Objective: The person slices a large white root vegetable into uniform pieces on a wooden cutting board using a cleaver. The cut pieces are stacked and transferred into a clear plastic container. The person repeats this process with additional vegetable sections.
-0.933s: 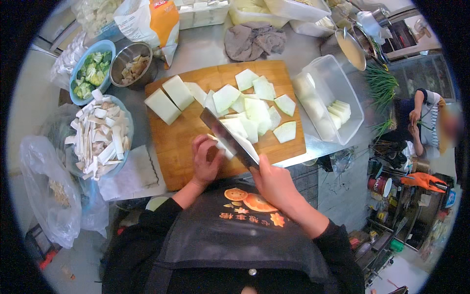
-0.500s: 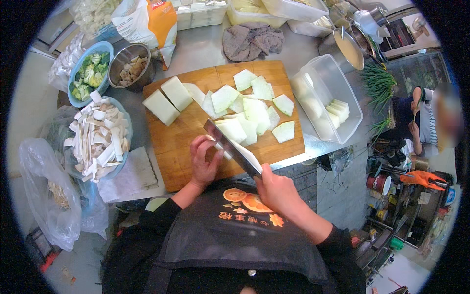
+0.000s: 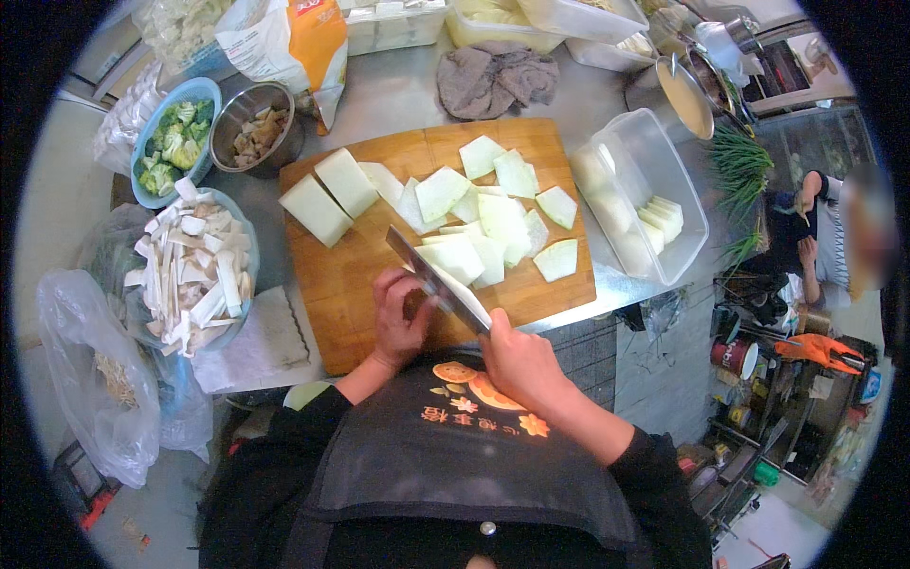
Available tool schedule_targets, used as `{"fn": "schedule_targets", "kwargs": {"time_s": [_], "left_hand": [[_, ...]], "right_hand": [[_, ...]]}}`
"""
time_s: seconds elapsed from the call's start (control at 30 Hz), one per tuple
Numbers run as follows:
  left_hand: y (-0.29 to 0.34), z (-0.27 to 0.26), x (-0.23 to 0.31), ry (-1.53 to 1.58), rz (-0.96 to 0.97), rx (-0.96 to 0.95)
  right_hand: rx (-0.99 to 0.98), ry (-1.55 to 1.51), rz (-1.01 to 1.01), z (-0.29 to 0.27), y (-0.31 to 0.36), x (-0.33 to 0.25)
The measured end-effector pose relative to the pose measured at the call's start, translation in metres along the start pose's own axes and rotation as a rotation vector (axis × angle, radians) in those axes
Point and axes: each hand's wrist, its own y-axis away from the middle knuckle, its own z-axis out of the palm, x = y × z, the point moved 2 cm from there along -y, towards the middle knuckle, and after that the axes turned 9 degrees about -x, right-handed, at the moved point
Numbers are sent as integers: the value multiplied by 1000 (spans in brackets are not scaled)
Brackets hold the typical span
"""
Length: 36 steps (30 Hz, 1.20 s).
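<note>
A: Specify the condition of the right hand.
B: Fingers closed firmly on the near end of a cleaver; blade slants up and leftward over the near part of the wooden cutting board.
A: And the left hand?
B: Fingers bent, thumb slightly apart; fingertips sit close beside the blade's left side; whether they grip a piece cannot be told, as the view there is obstructed.
A: Locate the workpieces.
B: Pale green vegetable slices lie loosely overlapped beyond and right of the blade; two pale vegetable blocks sit at the board's left, side by side; a translucent plastic bin, right of the board, contains further pale pieces, some stacked as slices.
</note>
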Motion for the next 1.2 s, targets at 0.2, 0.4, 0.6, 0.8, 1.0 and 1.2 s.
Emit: {"fn": "schedule_targets", "kwargs": {"time_s": [0.2, 0.4, 0.6, 0.8, 1.0, 1.2], "left_hand": [[2, 2, -4, 31, -20, 13], [3, 3, -2, 68, -88, 8], [5, 2, -3, 2, -75, 19], [1, -1, 1, 21, -64, 26], [4, -2, -7, 144, -132, 53], [-16, -28, 0, -78, -3, -204]], "right_hand": [[-21, -12, -7, -1, -7, -3], [-21, -2, -8, 3, -16, -3], [-14, 7, -16, 16, -33, -4], [8, 35, -43, 22, -45, -8], [90, 84, -88, 21, -43, -9], [137, 79, -119, 20, -42, -8]]}}
